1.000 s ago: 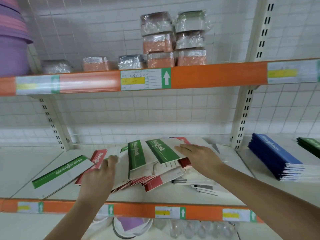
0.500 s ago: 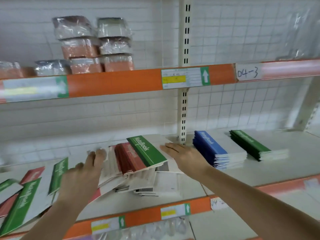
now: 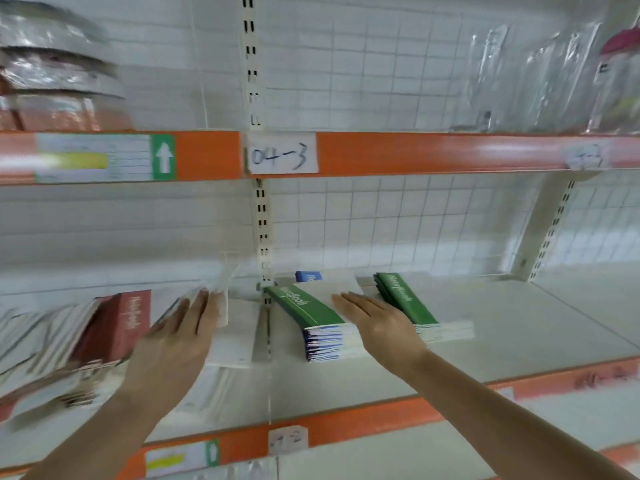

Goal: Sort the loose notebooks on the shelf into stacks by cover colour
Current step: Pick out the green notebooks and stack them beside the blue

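Carried rightward, green notebook (image 3: 304, 308) now lies on blue stack (image 3: 327, 344) under my flat right hand (image 3: 379, 323); my left hand (image 3: 176, 341), fingers straight, presses loose pile (image 3: 114, 327).

- Bright, even, diffuse light; shadows faint — only a soft one under the upper shelf (image 3: 415, 154).
- Heavy motion blur at left: wrapped packages (image 3: 59, 81), loose notebooks (image 3: 41, 344).
- Wide-angle bending at edges; glare on plastic sleeves (image 3: 540, 77).
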`<state>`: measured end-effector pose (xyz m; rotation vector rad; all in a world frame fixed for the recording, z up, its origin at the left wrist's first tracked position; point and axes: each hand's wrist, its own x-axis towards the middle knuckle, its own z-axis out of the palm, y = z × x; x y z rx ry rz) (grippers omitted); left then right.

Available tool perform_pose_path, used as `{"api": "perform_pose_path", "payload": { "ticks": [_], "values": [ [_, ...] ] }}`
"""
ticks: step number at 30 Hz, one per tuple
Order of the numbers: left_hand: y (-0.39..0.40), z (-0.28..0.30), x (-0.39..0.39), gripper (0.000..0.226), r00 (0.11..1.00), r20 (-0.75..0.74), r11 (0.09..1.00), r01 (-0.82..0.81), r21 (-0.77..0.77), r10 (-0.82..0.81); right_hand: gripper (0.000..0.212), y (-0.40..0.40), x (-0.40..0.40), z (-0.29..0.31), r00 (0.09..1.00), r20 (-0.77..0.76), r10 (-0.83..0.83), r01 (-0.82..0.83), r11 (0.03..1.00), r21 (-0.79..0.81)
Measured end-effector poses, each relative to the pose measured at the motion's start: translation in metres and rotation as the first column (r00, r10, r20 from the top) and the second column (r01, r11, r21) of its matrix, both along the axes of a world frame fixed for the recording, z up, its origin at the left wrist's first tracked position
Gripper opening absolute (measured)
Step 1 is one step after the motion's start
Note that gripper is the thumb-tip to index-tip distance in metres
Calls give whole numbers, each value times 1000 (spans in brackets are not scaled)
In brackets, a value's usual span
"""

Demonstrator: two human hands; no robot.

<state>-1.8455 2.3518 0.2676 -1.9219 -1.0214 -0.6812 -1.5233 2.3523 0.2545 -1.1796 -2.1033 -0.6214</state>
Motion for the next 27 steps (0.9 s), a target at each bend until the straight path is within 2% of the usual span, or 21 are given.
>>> {"api": "perform_pose_path", "payload": {
  "ticks": [5,11,13,16,20,23,25,27],
  "values": [
    [5,-7,76,47,1000,-11,993,17,-115,-19,52,0,86,-6,999,15,-28,27,998,60],
    [8,-11,154,44,997,15,991,74,-111,-72,66,12,170,-22,992,25,-120,119,992,28],
    [12,-11,175,44,996,25,990,86,-109,-84,75,15,191,-28,987,11,-157,158,987,-39],
    [16,-14,201,45,996,13,991,89,-102,-89,72,21,214,-34,979,31,-199,201,974,-99],
    [17,-11,230,46,994,-20,987,103,-123,-106,80,36,229,-43,971,36,-238,240,941,-240],
    [21,-12,250,49,994,-38,986,93,-136,-99,62,43,231,-45,970,88,-225,241,875,-421],
    [25,-15,261,48,993,-64,986,86,-142,-96,52,48,235,-48,968,131,-216,251,769,-588],
    [29,-17,273,48,992,-73,986,92,-137,-103,49,54,236,-48,974,102,-203,221,746,-628]
  ]
}}
